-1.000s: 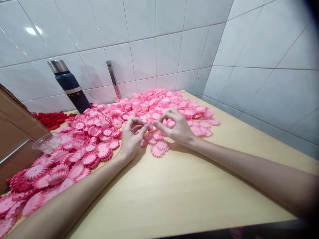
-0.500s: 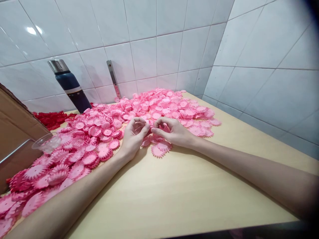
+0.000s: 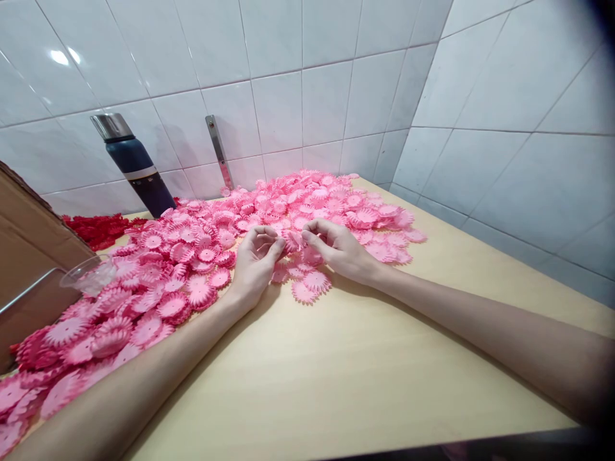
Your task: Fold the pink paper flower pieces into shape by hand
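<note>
Pink flowers (image 3: 187, 235), too many to ct., lie heaped on the table (image 3: 336, 358). L hand (image 3: 250, 264) & R hand (image 3: 342, 253) at heap's near edge, fingers curled, thumbs near fingertips; can't tell what's pinched, if anything. 1 blue bottle (image 3: 127, 157), label too small to read; 1 cardboard box (image 3: 29, 237).

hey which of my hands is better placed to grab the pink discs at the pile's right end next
Probably your right hand: it is nearer those pink discs, while your left hand is farther left, beyond it. Whether either grip holds a disc is hard to tell.
</note>
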Available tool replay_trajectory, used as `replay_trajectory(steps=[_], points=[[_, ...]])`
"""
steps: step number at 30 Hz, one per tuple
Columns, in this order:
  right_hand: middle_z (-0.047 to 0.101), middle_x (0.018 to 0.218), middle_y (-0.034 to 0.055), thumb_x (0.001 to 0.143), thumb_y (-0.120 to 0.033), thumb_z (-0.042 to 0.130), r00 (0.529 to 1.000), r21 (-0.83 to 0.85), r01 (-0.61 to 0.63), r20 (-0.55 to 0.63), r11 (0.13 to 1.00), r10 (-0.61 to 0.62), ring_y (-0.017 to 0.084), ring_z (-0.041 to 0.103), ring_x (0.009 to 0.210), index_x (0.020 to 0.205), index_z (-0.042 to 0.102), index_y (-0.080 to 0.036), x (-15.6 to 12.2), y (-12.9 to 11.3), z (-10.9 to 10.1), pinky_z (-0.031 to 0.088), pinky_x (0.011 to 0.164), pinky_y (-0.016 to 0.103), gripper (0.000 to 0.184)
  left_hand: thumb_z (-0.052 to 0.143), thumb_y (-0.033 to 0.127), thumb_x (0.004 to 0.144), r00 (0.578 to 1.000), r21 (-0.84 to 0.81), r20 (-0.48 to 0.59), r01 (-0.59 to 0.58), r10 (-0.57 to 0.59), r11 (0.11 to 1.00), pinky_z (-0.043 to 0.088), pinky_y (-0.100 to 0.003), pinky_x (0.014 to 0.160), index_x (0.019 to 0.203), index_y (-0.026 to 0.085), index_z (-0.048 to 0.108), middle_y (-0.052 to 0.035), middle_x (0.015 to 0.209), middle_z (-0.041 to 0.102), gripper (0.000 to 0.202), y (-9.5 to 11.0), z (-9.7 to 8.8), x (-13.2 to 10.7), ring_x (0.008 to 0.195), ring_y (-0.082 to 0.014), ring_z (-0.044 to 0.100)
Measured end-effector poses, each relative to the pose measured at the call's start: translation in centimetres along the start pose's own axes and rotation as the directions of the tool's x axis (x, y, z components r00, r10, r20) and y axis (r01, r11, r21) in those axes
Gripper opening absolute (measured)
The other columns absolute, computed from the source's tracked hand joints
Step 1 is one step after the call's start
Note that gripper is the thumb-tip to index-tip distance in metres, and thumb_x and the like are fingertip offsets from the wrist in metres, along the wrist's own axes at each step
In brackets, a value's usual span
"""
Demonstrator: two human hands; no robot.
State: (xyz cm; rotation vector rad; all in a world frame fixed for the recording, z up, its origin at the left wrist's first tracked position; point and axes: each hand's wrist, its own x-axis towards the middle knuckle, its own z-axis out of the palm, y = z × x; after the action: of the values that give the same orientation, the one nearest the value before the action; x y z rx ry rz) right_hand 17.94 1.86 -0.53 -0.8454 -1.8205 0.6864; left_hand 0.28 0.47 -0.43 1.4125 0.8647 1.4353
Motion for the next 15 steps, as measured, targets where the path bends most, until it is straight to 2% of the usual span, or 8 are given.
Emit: replay_trajectory(steps=[3,5,8,11,15], points=[[0.063,0.079,0.0023,0.088,-0.031,0.056,0.996,0.001,-0.002,-0.089,1.000,0.002,0.014,0.057,0.070,0.083,0.060,-0.018,0.04,0.29,0.06,0.046,0.063,0.029,0.015,0.071,0.026,0.076,1.000,-0.007,-0.006,-0.002,0.002,1.000,0.052,-0.025,0.072,0.083,0.019,0.053,0.0024,0.080,0.056,0.021,-0.06,-0.02,0.03,0.074,-0.0105,0.060],[0.065,0.080,0.0021,0.086,-0.029,0.060,0.994,0.053,0.008,-0.108,0.999,-0.002,0.015,0.059,0.071,0.091,0.060,-0.019,-0.01,0.33,0.12,0.047,0.063,0.029,0.011,0.069,0.025,0.078,1.000,0.000,0.013,-0.003,0.003,1.000,0.053,-0.024,0.074,0.084,0.018,0.056,0.0021,0.080,0.057,0.015,0.04,0.02,0.00,0.075,-0.0103,0.060],[0.065,0.083,0.0015,0.087,-0.020,0.055,0.993,0.053,0.082,-0.093,0.995,-0.076,0.015,0.060,0.074,0.097,0.060,-0.021,-0.09,0.31,0.17,0.046,0.065,0.029,0.011,0.067,0.024,0.079,0.999,0.027,0.034,-0.002,0.001,1.000,0.052,-0.023,0.075,0.087,0.018,0.064,0.0003,0.084,0.062,0.010,0.24,0.11,-0.04,0.078,-0.0099,0.060],[0.064,0.088,0.0034,0.087,-0.009,0.046,0.982,-0.050,0.178,-0.050,0.983,-0.180,0.016,0.059,0.083,0.087,0.065,-0.020,-0.14,0.32,0.09,0.046,0.073,0.031,0.022,0.068,0.025,0.079,0.999,0.039,0.035,0.002,-0.003,0.999,0.052,-0.024,0.077,0.090,0.017,0.069,-0.0015,0.089,0.066,0.013,0.27,0.14,-0.02,0.080,-0.0109,0.061],[0.065,0.088,0.0044,0.087,-0.009,0.045,0.989,-0.113,0.133,-0.052,0.985,-0.140,0.016,0.058,0.082,0.085,0.067,-0.019,-0.24,-0.09,-0.13,0.045,0.075,0.032,0.024,0.069,0.027,0.079,0.999,0.065,0.036,0.001,-0.004,0.998,0.052,-0.026,0.078,0.092,0.018,0.070,-0.0031,0.092,0.068,0.016,0.26,0.13,-0.06,0.083,-0.0132,0.063]])
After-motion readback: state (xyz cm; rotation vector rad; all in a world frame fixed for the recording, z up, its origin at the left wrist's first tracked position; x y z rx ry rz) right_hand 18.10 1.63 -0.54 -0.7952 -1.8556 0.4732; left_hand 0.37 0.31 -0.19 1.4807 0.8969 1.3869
